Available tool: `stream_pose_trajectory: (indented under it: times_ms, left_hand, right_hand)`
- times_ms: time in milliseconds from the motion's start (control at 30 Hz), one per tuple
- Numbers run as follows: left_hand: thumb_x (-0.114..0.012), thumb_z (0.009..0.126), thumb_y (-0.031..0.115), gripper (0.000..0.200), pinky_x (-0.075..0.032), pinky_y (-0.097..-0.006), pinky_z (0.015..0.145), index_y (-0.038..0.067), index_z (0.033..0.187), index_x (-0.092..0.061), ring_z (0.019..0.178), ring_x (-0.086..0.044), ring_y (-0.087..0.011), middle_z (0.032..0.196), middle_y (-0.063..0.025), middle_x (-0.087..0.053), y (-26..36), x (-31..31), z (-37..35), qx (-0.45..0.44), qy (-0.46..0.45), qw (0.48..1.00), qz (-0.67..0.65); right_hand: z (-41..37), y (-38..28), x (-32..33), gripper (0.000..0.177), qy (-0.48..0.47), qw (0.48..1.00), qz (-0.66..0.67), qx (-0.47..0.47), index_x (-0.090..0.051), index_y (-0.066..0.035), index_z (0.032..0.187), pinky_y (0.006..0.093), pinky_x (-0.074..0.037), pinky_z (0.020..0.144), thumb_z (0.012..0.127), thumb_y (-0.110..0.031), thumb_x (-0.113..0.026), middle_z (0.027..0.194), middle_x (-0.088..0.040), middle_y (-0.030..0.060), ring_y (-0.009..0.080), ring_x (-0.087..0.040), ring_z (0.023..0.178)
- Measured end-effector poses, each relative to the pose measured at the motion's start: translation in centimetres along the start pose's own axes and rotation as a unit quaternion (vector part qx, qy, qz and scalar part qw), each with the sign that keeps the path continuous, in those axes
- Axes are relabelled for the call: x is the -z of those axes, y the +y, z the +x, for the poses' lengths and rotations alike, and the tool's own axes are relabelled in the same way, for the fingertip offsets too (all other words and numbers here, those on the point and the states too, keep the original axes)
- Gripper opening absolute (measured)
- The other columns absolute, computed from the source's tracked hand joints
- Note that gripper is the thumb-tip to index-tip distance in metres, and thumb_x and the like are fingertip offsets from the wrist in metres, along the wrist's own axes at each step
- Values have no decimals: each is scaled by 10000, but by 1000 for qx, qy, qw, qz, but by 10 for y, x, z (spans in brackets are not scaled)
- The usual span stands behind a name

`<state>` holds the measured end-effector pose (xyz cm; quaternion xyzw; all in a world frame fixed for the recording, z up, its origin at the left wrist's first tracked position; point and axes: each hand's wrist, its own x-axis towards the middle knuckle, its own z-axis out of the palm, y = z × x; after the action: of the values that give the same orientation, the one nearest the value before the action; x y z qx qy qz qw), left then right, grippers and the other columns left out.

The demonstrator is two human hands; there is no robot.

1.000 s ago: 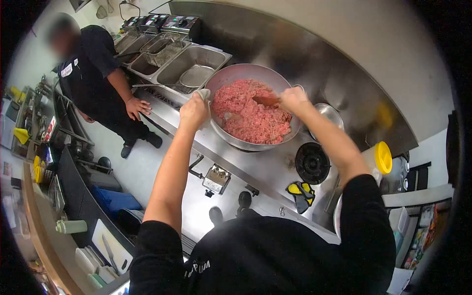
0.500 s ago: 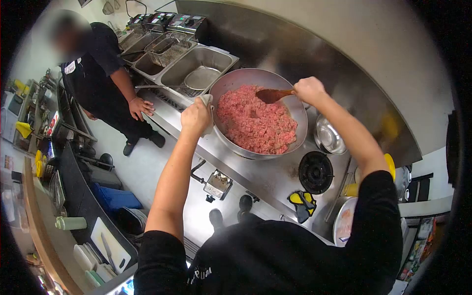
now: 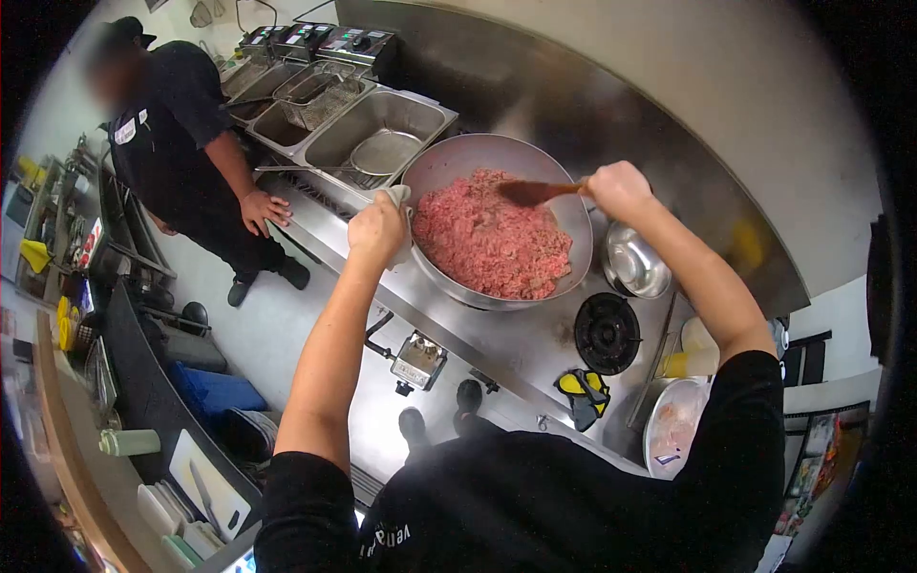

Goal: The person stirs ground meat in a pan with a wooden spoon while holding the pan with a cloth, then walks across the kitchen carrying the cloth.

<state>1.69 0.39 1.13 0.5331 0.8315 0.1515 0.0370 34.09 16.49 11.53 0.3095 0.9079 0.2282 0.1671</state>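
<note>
A large wok (image 3: 449, 158) full of pink ground meat (image 3: 487, 239) stands on the steel stove counter. At its left rim, my left hand (image 3: 377, 229) is closed round a folded pale cloth (image 3: 401, 250), which covers the grip beneath it. My right hand (image 3: 619, 191) is wrapped round the handle of a wooden spatula (image 3: 535, 193). The spatula's broad blade is over the meat, touching its upper right part. Patches of the meat towards the right look greyish-brown.
Fryer basins (image 3: 368, 129) with a wire basket (image 3: 325, 95) adjoin the wok. To the right are metal bowls (image 3: 638, 263), a black burner (image 3: 607, 334), yellow-and-grey gloves (image 3: 583, 396) and a large bowl (image 3: 669, 444). A co-worker (image 3: 181, 143) stands at left, one hand near the counter.
My right hand has moved slightly right and down, drawing the spatula's blade higher out of the meat. My left hand still grips at the rim. The whole view has shifted a little.
</note>
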Motion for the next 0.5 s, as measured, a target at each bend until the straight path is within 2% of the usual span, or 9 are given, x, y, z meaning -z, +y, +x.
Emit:
stream_pose_trajectory:
  times_ms: [33, 100, 133, 200, 267, 300, 367, 467, 500]
  left_hand:
    - [-437, 890, 370, 402, -495, -447, 719, -19, 990, -467, 783, -642, -365, 827, -229, -645, 0, 0, 1, 2, -1, 1000, 3]
    - [-441, 888, 371, 403, -496, -445, 721, -16, 997, -469, 784, -643, -362, 827, -225, -647, -1, -2, 0, 2, 4, 1000, 3]
    - [-446, 885, 371, 404, -497, -443, 723, -14, 1004, -470, 784, -644, -359, 827, -221, -648, -2, -1, 1, -3, 6, 1000, 3]
    - [-446, 882, 353, 389, -498, -441, 731, -13, 1011, -470, 794, -643, -362, 849, -216, -650, 0, 1, 2, 8, -7, 1000, 6]
    - [-442, 879, 329, 369, -499, -437, 737, -14, 1010, -473, 813, -643, -360, 884, -210, -649, -2, -2, 2, 10, 1, 1000, 4]
    - [-449, 878, 327, 366, -500, -435, 742, -15, 1006, -476, 834, -641, -355, 913, -210, -646, -3, -3, 3, 14, -12, 1000, 1]
    - [-453, 879, 337, 373, -501, -436, 740, -14, 1003, -478, 831, -642, -355, 911, -211, -646, -3, -4, 4, 5, -10, 1000, -4]
    - [-481, 873, 354, 390, -503, -437, 734, -16, 997, -479, 810, -645, -354, 905, -207, -647, -3, -3, 2, -25, 12, 1000, -14]
    - [-493, 868, 351, 391, -504, -435, 732, -18, 998, -479, 808, -646, -351, 905, -206, -647, -1, 4, -1, -27, 5, 1000, -4]
  right_hand:
    - [13, 9, -9, 168, 16, 1000, -11, -9, -698, -85, 739, 372, -533, 637, 764, -179, -561, 752, -673, 117, 249, -671, 734]
    - [47, 22, -50, 177, 28, 999, -12, -23, -697, -99, 749, 373, -528, 623, 774, -215, -566, 735, -667, 112, 255, -665, 706]
    - [64, 21, -72, 187, 37, 999, -10, -39, -697, -113, 760, 374, -523, 608, 783, -250, -572, 719, -661, 107, 262, -659, 678]
    - [88, -3, -107, 249, 45, 998, 37, -37, -688, -79, 750, 399, -531, 647, 795, -299, -583, 747, -659, 152, 298, -657, 696]
    - [79, -39, -100, 243, 73, 987, 136, -31, -683, -69, 747, 414, -527, 632, 795, -283, -579, 731, -648, 178, 313, -653, 693]
    - [69, -53, -93, 243, 70, 987, 139, -34, -683, -69, 747, 414, -527, 632, 795, -283, -579, 731, -648, 178, 313, -653, 693]
    - [46, -65, -74, 171, 9, 991, 134, 19, -681, -45, 765, 393, -529, 657, 754, -154, -550, 774, -659, 169, 305, -660, 755]
    - [-1, -68, -22, 147, -21, 995, 86, 55, -677, -50, 742, 397, -521, 638, 739, -128, -552, 750, -653, 167, 303, -656, 724]
    - [-18, -71, -8, 132, -3, 996, 65, 65, -676, -70, 706, 383, -520, 610, 723, -98, -548, 740, -657, 147, 272, -659, 703]
